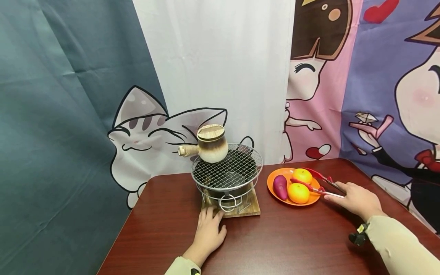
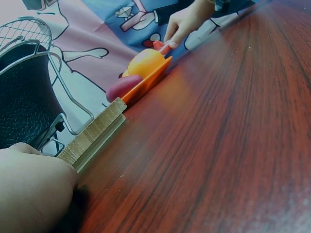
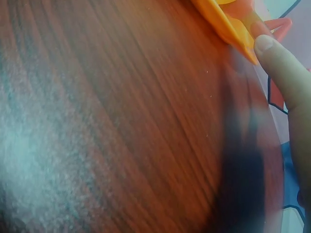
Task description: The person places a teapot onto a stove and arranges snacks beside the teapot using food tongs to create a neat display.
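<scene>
My right hand (image 1: 359, 200) grips red-tipped tongs (image 1: 334, 194) at the right of the table. Their arms lie on either side of the rear tangerine (image 1: 303, 175), the nearer one passing over the front tangerine (image 1: 298, 194). Both fruits sit on an orange plate (image 1: 283, 172) beside a purple oblong vegetable (image 1: 280, 188). In the right wrist view, the thumb (image 3: 286, 73) presses the tongs near the plate's edge. With fingers extended, my left hand (image 1: 207, 235) touches the front left corner of a wooden board (image 1: 253, 206) under a round tabletop grill (image 1: 227, 183).
A small pot (image 1: 213, 152) with a wooden lid (image 1: 210, 132) stands on the back left of the grill's mesh, its wrapped handle (image 1: 189, 150) jutting left. A cartoon-printed curtain (image 1: 220, 68) hangs behind the reddish-brown table (image 1: 275, 240).
</scene>
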### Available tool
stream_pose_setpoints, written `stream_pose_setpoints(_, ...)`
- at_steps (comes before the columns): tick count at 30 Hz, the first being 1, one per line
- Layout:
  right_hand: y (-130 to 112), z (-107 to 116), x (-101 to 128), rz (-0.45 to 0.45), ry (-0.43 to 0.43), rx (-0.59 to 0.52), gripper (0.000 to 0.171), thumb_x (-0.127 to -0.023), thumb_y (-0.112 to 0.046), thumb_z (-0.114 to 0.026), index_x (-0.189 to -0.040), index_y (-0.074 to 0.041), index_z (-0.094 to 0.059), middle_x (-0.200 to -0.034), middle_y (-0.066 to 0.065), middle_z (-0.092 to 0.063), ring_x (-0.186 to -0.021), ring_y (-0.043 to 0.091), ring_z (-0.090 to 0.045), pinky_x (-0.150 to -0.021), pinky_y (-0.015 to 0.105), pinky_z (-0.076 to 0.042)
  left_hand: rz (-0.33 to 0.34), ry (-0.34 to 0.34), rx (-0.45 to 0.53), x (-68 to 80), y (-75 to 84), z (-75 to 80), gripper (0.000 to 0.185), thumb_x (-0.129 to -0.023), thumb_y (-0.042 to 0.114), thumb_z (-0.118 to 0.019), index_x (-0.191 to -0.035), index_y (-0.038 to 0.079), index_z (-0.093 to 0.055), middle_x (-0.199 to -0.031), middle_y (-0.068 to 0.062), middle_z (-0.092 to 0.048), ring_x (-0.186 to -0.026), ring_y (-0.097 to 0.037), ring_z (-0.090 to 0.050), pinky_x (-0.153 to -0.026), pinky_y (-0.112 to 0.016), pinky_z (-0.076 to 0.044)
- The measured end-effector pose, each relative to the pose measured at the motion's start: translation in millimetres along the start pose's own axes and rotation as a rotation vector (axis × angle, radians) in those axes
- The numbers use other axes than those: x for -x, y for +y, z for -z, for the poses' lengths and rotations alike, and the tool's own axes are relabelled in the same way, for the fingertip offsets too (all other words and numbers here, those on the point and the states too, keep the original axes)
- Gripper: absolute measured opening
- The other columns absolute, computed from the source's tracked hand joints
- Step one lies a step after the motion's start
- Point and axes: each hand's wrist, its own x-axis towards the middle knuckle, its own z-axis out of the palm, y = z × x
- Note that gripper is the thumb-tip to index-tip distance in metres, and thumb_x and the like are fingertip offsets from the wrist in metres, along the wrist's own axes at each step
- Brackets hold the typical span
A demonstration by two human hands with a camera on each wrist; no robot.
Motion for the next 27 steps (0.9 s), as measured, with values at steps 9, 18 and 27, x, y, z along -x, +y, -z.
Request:
stream_pose_setpoints(9, 6, 1, 6, 0.016, 0.004, 0.031, 0.099, -0.079, -0.085, -0.052, -0.137, -0.005, -0.059, -0.112, 0.025, -0.064, -0.089, 0.040, -0.063, -0.063, 0.059, -0.052, -0.014, 0.022, 0.004, -0.6, 0.0, -0.9, 0.041, -0.075, 0.020, -0.074, -0.116, 0.015, -0.069, -0.123, -0.013, -0.054, -0.118, -0.039, -0.047, -0.102, -0.054, -0.040)
stream_pose_setpoints(18, 7, 2, 9, 0.041, 0.026, 0.048, 0.095, -0.081, -0.082, -0.055, -0.134, -0.003, -0.061, -0.105, 0.019, -0.066, -0.084, 0.037, -0.064, -0.064, 0.058, -0.053, 0.006, -0.015, 0.008, 0.4, -3.0, -1.6, 0.043, -0.077, 0.023, -0.072, -0.119, 0.016, -0.069, -0.126, -0.013, -0.053, -0.119, -0.039, -0.046, -0.105, -0.055, -0.037)
stream_pose_setpoints(27, 3, 13, 0, 0.033, 0.024, 0.035, 0.096, -0.081, -0.081, -0.055, -0.134, -0.001, -0.060, -0.108, 0.024, -0.066, -0.087, 0.039, -0.063, -0.063, 0.058, -0.054, -0.005, 0.001, 0.002, -0.3, -0.7, -0.7, 0.043, -0.076, 0.021, -0.073, -0.119, 0.016, -0.069, -0.124, -0.013, -0.054, -0.118, -0.039, -0.047, -0.103, -0.055, -0.039)
